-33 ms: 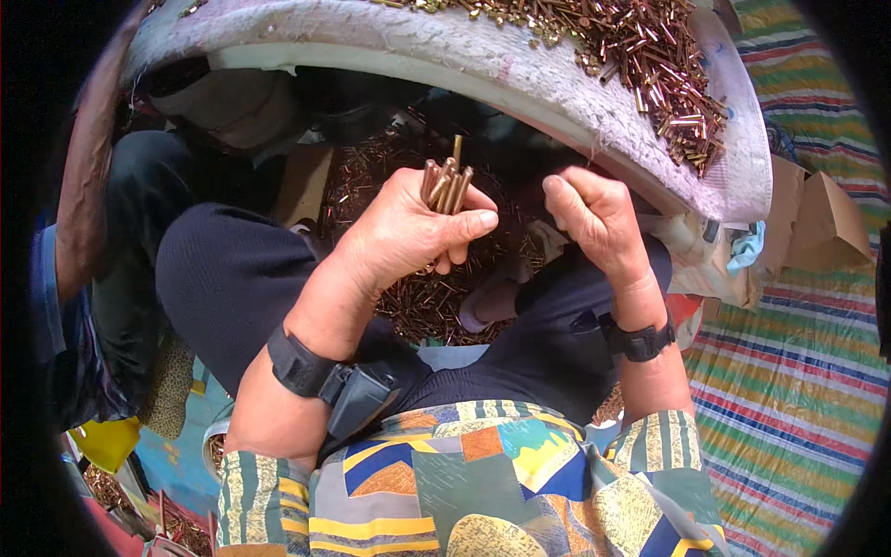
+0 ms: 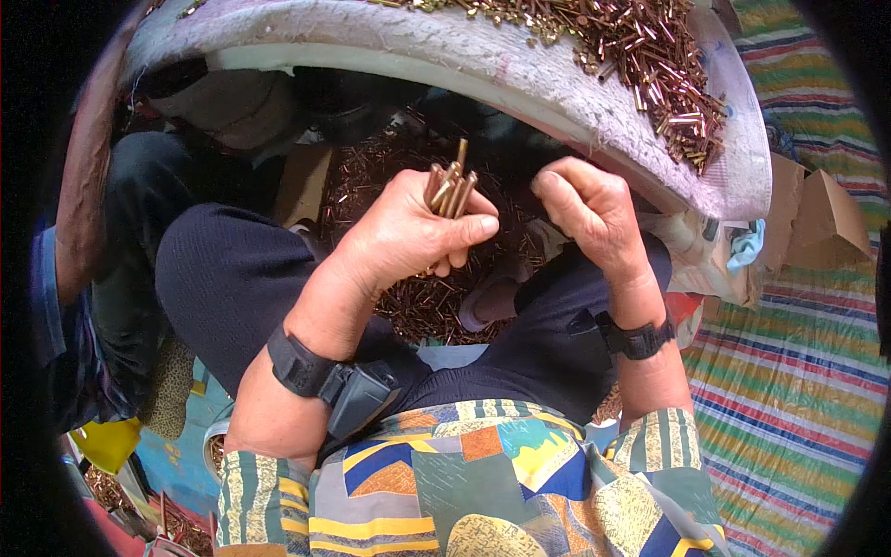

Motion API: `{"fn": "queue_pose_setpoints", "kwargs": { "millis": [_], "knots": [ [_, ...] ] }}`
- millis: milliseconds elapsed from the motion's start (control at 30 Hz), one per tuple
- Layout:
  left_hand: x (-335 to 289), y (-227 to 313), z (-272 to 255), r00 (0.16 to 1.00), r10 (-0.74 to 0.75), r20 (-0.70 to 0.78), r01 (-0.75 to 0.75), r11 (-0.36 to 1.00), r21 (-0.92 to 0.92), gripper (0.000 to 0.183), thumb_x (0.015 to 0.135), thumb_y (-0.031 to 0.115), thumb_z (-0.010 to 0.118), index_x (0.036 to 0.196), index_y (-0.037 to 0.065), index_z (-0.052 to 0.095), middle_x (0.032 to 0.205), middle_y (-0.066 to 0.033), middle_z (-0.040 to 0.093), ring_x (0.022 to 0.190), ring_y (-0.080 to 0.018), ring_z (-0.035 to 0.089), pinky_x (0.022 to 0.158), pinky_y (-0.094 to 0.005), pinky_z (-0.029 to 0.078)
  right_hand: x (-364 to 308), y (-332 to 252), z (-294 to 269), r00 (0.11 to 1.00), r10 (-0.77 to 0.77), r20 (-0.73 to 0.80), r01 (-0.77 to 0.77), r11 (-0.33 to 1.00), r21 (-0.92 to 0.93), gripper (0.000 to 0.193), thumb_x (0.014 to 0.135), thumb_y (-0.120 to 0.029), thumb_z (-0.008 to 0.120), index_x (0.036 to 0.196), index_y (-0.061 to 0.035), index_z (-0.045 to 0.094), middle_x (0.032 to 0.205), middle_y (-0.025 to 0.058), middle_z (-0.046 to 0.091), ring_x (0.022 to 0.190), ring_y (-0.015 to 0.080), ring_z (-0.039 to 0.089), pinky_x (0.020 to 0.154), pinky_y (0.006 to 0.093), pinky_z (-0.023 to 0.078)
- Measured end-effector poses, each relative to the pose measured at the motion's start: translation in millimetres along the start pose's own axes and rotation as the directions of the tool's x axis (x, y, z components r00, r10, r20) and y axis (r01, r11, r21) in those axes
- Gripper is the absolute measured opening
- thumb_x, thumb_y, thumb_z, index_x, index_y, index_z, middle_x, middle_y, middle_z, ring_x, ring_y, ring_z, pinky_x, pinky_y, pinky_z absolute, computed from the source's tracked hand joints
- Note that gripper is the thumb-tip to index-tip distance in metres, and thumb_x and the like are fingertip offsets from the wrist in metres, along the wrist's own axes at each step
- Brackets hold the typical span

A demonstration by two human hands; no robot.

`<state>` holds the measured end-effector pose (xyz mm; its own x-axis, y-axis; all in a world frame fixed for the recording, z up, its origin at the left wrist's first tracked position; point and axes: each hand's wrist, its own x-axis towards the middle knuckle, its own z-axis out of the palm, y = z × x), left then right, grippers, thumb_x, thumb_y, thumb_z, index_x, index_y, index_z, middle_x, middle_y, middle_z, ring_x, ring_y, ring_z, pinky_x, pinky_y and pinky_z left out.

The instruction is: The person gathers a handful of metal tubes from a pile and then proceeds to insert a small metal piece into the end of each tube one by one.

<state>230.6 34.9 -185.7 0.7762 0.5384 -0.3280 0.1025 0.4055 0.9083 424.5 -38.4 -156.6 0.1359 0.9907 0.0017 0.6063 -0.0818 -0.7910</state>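
My left hand (image 2: 408, 227) is closed round a bundle of thin brass-coloured metal tubes (image 2: 452, 193). Their ends poke up above the fingers, and one tube stands higher than the others. To its right, apart from the bundle, my right hand (image 2: 589, 206) is held with curled fingers and the thumb pressed to them; whatever may lie inside is hidden. Beneath both hands, between my knees, a heap of similar tubes (image 2: 422, 302) lies low down, partly in shadow.
A padded, cloth-covered table edge (image 2: 445, 58) curves across the top, with a pile of tubes (image 2: 664, 84) on it. At left sits another person, whose arm (image 2: 88, 186) shows. Cardboard boxes (image 2: 826, 221) stand at right by striped sheeting (image 2: 798, 371). A yellow object (image 2: 107, 444) lies lower left.
My right hand has shifted slightly left, toward the bundle. The tubes in my left hand have moved a touch to the right.
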Motion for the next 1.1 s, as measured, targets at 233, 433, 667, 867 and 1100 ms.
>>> {"fn": "queue_pose_setpoints", "kwargs": {
  "millis": [233,433,667,867,1100],
  "knots": [
    [4,-3,9,0.975,0.005,0.221,-0.014,0.999,0.038,0.017,0.076,0.014,0.067,0.087,0.003,0.061,0.06,-0.0017,0.057,0.046,-0.0061,0.05,0.041,-0.019,0.04,12,-15,18,0.988,-0.031,0.154,-0.046,0.879,0.474,0.011,0.085,-0.008,0.054,0.084,0.0024,0.056,0.058,-0.0002,0.052,0.049,0.0032,0.044,0.043,0.0183,0.036],
    [12,-13,11,0.988,0.157,-0.015,-0.155,0.951,-0.267,0.024,0.079,0.015,0.063,0.097,-0.001,0.058,0.074,-0.0081,0.064,0.055,-0.0101,0.059,0.046,-0.0197,0.046,2,-4,14,0.995,0.098,0.024,-0.09,0.746,0.66,0.01,0.086,-0.008,0.051,0.088,0.002,0.053,0.065,0.0077,0.06,0.052,0.0114,0.058,0.044,0.0191,0.046],
    [21,-5,19,0.991,0.084,-0.106,-0.109,0.96,-0.258,0.025,0.08,0.02,0.062,0.094,-0.001,0.059,0.069,-0.0093,0.063,0.053,-0.013,0.059,0.043,-0.019,0.044,0,3,5,0.991,0.095,-0.097,-0.007,0.749,0.663,0.008,0.087,-0.006,0.049,0.089,0.001,0.053,0.066,0.0075,0.06,0.053,0.0115,0.059,0.045,0.0193,0.046],
    [29,-7,26,0.993,0.027,-0.115,-0.064,0.941,-0.332,0.021,0.079,0.019,0.063,0.09,0.002,0.058,0.064,-0.0061,0.061,0.05,-0.0111,0.057,0.041,-0.019,0.042,-2,7,-2,0.989,0.102,-0.107,-0.008,0.761,0.649,0.007,0.086,-0.006,0.05,0.089,0.0003,0.053,0.066,0.0067,0.06,0.052,0.0105,0.059,0.045,0.0185,0.045],
    [33,-10,29,0.992,0.005,-0.123,-0.066,0.865,-0.498,0.013,0.08,0.015,0.063,0.086,0.004,0.059,0.062,-0.0036,0.059,0.048,-0.01,0.054,0.04,-0.0192,0.039,52,38,-71,0.846,-0.123,-0.519,0.077,0.991,-0.11,0.01,0.078,-0.01,0.059,0.078,-0.0008,0.063,0.065,0.0075,0.061,0.053,0.014,0.059,0.048,0.0258,0.046]
  ]
}}
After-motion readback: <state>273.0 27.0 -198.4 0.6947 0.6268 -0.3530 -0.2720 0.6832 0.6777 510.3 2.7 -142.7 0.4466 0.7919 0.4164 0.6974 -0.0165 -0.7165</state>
